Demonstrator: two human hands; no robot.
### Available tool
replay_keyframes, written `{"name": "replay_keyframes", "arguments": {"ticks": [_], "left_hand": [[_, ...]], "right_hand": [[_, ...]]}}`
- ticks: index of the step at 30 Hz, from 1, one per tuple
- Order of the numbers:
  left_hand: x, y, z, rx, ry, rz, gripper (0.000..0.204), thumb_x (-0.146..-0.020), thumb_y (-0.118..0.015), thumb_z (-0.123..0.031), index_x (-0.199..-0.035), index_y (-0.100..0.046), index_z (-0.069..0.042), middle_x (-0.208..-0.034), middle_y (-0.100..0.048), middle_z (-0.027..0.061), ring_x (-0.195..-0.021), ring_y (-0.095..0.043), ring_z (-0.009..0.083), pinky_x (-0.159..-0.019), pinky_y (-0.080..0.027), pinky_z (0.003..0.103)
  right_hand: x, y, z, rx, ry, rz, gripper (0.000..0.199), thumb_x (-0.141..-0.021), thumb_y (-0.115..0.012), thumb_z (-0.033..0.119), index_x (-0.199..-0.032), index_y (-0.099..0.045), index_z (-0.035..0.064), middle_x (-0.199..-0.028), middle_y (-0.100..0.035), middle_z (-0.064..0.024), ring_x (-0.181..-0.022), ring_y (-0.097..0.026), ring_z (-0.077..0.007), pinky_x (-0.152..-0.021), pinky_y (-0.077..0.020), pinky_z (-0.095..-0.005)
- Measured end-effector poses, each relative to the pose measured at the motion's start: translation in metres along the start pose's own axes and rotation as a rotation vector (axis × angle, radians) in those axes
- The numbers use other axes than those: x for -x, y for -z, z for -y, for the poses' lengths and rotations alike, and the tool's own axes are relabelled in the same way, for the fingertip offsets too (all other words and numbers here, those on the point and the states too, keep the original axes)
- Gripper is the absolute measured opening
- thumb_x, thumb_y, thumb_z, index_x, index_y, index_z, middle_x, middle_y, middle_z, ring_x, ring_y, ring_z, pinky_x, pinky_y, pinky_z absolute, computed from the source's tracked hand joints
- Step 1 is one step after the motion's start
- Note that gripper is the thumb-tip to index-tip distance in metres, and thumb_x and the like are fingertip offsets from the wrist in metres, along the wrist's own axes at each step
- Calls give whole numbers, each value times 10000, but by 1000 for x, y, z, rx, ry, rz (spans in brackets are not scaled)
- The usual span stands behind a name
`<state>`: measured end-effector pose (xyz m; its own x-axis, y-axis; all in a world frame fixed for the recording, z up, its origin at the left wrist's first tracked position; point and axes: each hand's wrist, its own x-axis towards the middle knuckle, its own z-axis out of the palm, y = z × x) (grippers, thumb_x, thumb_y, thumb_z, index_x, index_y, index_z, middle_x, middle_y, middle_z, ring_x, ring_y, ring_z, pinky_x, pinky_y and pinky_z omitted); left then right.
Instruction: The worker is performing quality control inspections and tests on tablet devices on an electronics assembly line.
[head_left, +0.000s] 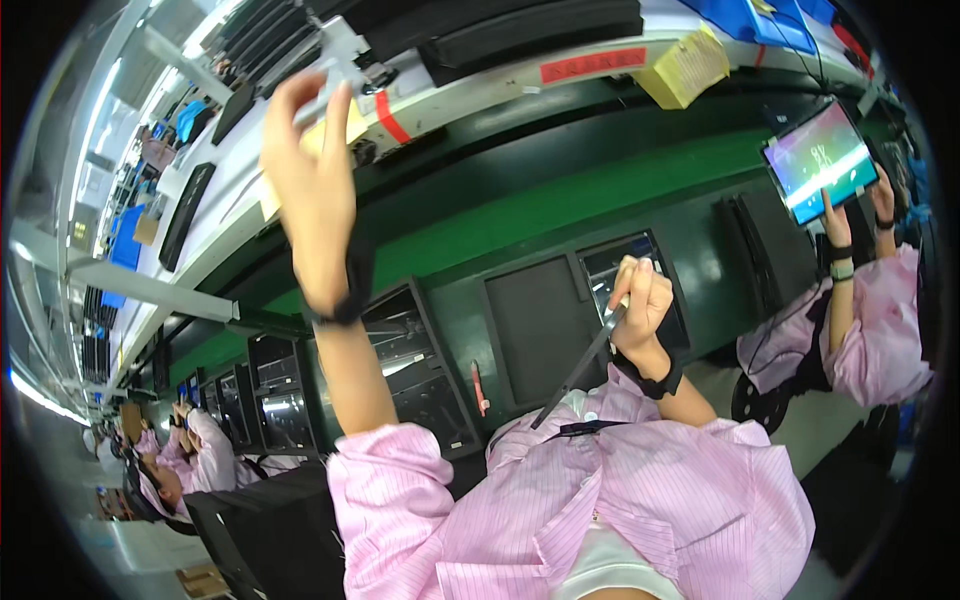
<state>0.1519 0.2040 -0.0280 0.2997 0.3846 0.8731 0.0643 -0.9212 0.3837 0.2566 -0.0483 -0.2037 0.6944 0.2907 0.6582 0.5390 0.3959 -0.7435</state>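
Note:
My left hand [312, 180] is raised at the edge of the white shelf [215, 235], thumb and fingers apart. Yellow paper [345, 120] and a strip of red tape [391, 118] lie close behind its fingers; I see nothing held in it. Near my chest, my right hand [643, 303] is closed round one end of a slim, dark, flat tool [580, 370] that slants down to the left. Behind that hand lies a black tray with a glossy panel [605, 262]. Beside it is a black foam-lined tray [535, 335].
A red-handled tool [479, 390] lies on the green bench [440, 262] next to trays of dark glossy panels [405, 345]. At right a co-worker holds a lit tablet [822, 160]. Black boxes [530, 40] and a yellow paper pad [690, 68] occupy the shelf. More people sit at far left.

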Motion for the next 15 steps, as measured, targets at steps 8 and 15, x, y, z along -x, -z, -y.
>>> {"name": "replay_keyframes", "arguments": {"ticks": [8, 15], "left_hand": [[125, 31, -133, 432, 119, 727, 357, -653, -791, -248, -849, -620, -3, -802, -625, 95, -706, -577, 229, -629, -446, 306], [142, 22, -132, 535, 204, 690, 51, -813, -618, -1, -793, -575, 18, -736, -561, 97, -655, -538, 245, -606, -431, 327]], "right_hand": [[-29, 3, 38, 185, 332, 134, 375, -839, -405, 54, -464, -405, 71, -451, -401, -34, -394, -352, -187, -438, -269, -317], [-27, 3, 46, 154, 359, 204, 374, -845, -402, 65, -471, -412, 79, -456, -408, -33, -395, -352, -189, -438, -269, -318]]}}
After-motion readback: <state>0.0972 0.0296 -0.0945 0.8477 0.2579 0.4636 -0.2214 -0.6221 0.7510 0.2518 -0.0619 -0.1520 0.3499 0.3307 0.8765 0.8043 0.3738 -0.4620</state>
